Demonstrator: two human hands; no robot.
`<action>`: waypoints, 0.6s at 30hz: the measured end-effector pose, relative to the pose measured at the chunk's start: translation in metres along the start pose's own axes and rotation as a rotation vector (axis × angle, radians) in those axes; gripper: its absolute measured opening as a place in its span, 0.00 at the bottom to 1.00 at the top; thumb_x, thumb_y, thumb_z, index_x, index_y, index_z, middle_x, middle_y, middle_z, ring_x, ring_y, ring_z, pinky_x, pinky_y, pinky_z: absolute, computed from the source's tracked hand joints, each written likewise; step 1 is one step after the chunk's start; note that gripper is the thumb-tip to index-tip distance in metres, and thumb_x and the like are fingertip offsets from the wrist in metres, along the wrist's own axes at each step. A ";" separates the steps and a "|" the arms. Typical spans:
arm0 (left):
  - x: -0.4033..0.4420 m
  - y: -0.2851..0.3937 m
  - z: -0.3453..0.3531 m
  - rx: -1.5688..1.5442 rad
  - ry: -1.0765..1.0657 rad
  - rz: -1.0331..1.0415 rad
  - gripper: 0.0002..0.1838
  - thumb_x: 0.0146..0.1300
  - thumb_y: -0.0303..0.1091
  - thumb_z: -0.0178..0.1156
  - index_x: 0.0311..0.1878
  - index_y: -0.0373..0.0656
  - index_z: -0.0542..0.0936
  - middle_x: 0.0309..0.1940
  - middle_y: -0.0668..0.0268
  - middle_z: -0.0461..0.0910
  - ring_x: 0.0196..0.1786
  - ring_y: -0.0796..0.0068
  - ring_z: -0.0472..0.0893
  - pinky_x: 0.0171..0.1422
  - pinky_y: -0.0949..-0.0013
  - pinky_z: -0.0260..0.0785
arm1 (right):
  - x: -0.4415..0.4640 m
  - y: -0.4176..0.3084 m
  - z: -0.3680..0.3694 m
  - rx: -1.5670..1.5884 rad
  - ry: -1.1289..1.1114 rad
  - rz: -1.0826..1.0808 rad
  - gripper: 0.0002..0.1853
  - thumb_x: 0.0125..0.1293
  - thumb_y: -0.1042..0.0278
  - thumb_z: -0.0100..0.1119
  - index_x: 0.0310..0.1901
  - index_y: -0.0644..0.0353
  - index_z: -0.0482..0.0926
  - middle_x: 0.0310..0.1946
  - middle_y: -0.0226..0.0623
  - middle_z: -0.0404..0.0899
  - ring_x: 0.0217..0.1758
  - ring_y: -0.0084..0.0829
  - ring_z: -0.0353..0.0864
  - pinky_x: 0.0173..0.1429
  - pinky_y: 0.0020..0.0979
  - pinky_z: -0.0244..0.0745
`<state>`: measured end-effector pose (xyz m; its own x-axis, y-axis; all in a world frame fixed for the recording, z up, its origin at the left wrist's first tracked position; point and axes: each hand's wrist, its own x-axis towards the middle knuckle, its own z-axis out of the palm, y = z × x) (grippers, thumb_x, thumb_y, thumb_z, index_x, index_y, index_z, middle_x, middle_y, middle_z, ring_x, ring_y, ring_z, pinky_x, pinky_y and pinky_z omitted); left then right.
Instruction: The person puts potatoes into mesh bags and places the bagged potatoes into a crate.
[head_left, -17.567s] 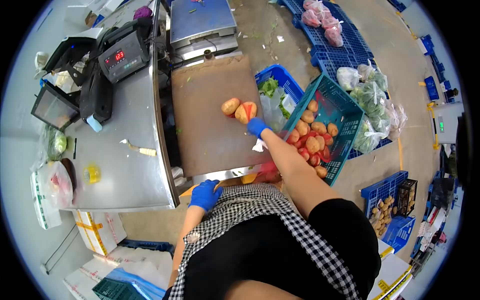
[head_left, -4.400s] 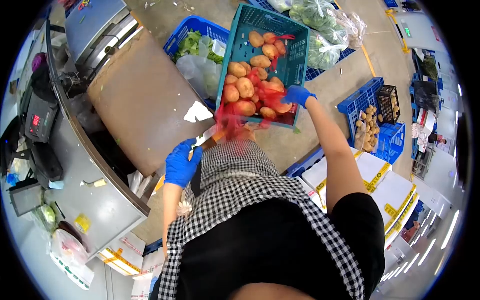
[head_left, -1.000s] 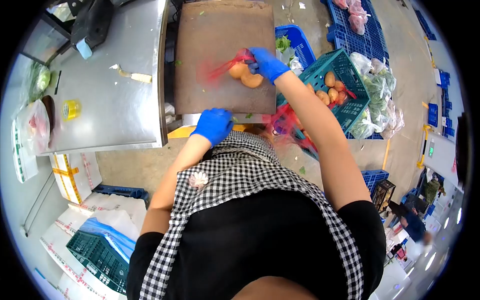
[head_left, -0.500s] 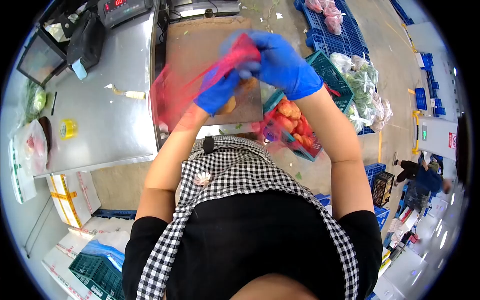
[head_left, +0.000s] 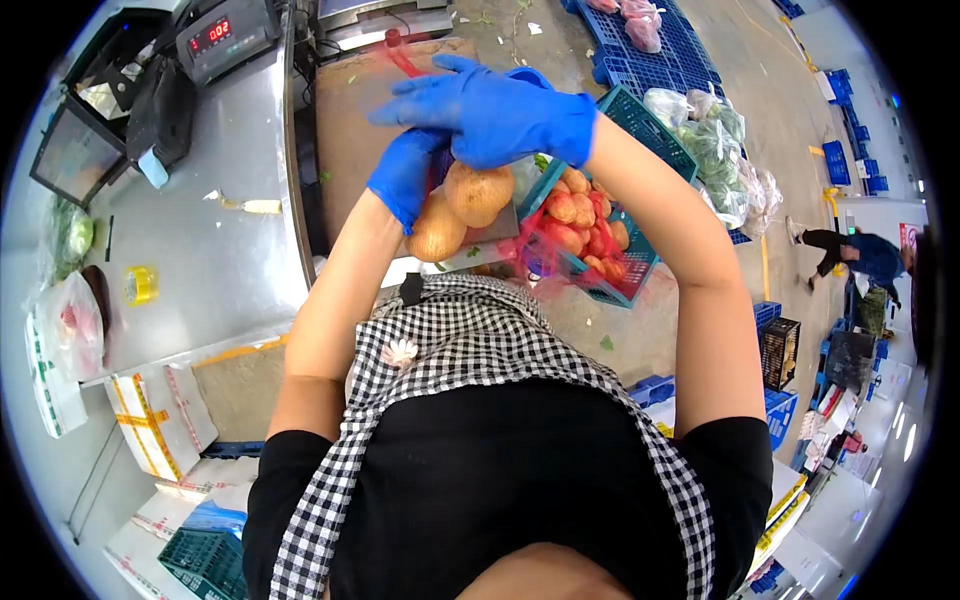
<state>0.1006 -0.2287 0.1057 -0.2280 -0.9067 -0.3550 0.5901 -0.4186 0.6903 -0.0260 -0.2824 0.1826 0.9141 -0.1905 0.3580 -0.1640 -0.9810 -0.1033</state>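
My left hand (head_left: 408,172), in a blue glove, is closed around the gathered part of a red mesh bag (head_left: 400,55); its fingertips are partly hidden. Lying across it, my blue-gloved right hand (head_left: 505,112) has its fingers stretched out to the left and spread. Just below both hands are two large, round, tan vegetables, one nearer the right hand (head_left: 478,193) and one lower (head_left: 437,228). Whether they sit inside the mesh cannot be made out. Beneath is a brownish board-like surface (head_left: 350,140).
A green crate (head_left: 635,280) of reddish-orange produce in red netting stands at right, another green crate (head_left: 645,120) beyond it. Bagged greens (head_left: 715,155) rest on a blue pallet (head_left: 650,70). The steel table (head_left: 230,300) holds a scale (head_left: 225,40), yellow tape (head_left: 140,285) and a white-handled tool (head_left: 262,206).
The red mesh, spread out to the left before, is now gathered up with its end pointing away. My right hand has opened its fingers, and the tan vegetables have come into plain view.
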 end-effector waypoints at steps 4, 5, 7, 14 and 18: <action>-0.027 0.010 0.013 0.230 -0.005 -0.125 0.16 0.65 0.41 0.50 0.49 0.41 0.73 0.38 0.64 0.78 0.41 0.73 0.79 0.48 0.70 0.73 | -0.004 0.017 -0.021 0.174 -0.670 0.394 0.21 0.48 0.66 0.56 0.48 0.54 0.76 0.43 0.45 0.77 0.47 0.39 0.75 0.56 0.34 0.66; -0.027 0.006 0.007 0.153 -0.117 -0.146 0.15 0.65 0.40 0.48 0.48 0.41 0.74 0.36 0.67 0.78 0.37 0.75 0.78 0.45 0.71 0.73 | -0.013 0.023 -0.021 0.176 -0.732 0.448 0.20 0.49 0.66 0.56 0.47 0.56 0.76 0.41 0.45 0.77 0.43 0.38 0.77 0.51 0.35 0.70; -0.026 -0.003 0.000 0.362 -0.081 -0.130 0.11 0.64 0.33 0.47 0.38 0.40 0.78 0.29 0.69 0.78 0.33 0.80 0.75 0.39 0.74 0.69 | -0.059 0.038 0.005 0.620 -0.393 0.499 0.12 0.55 0.65 0.54 0.39 0.59 0.77 0.26 0.37 0.74 0.26 0.29 0.72 0.30 0.32 0.68; -0.037 -0.027 -0.024 1.332 0.080 1.101 0.10 0.55 0.37 0.59 0.34 0.40 0.78 0.29 0.56 0.77 0.35 0.57 0.77 0.39 0.58 0.68 | -0.053 -0.041 0.000 1.800 -0.086 0.924 0.17 0.65 0.58 0.45 0.33 0.59 0.82 0.11 0.19 0.57 0.12 0.14 0.53 0.16 0.19 0.46; -0.072 -0.025 -0.030 1.759 -0.385 0.968 0.14 0.46 0.32 0.64 0.37 0.42 0.75 0.38 0.54 0.76 0.42 0.58 0.77 0.48 0.59 0.69 | -0.042 -0.034 0.008 1.704 0.010 0.795 0.14 0.64 0.63 0.47 0.34 0.61 0.81 0.12 0.23 0.63 0.12 0.15 0.57 0.15 0.20 0.49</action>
<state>0.1251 -0.1516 0.0946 -0.6217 -0.6810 0.3869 -0.5812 0.7323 0.3549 -0.0561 -0.2410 0.1632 0.8172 -0.5299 -0.2266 0.0090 0.4049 -0.9143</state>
